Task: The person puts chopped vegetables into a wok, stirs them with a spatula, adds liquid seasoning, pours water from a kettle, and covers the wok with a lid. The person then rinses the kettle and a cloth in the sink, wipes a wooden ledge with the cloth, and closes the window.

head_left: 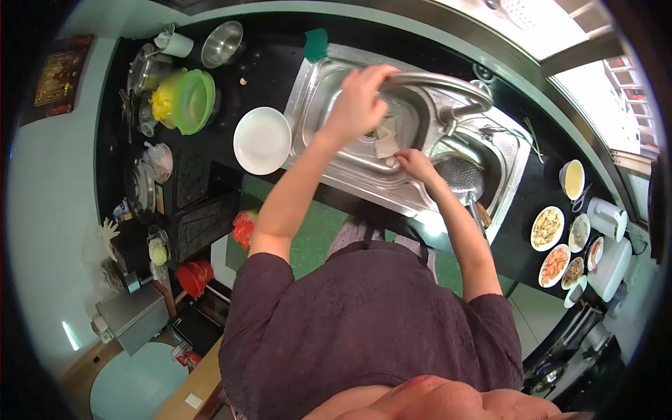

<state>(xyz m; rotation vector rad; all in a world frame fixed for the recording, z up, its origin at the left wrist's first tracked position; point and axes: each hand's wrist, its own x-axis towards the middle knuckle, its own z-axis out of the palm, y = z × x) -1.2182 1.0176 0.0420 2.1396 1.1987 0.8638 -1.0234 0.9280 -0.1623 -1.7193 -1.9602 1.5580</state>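
Note:
My left hand (360,101) is up at the outlet end of the curved metal faucet (441,80), its fingers closed around the spout. Below it lies the larger basin of the steel double sink (332,164). A pale, wet-looking cloth (386,140) rests in this basin beside the drain. My right hand (416,164), at the basin's near edge, has its fingertips pinched on the cloth's corner. In the smaller basin to the right sits a metal strainer (458,173) with a handle, close to my right forearm.
A white plate (262,140) stands left of the sink. Farther left are a green basin (192,101) and a steel bowl (222,43). Right of the sink, several dishes of chopped food (547,229) and a yellow-filled bowl (572,180) line the counter. A green cloth (316,45) lies at the sink's corner.

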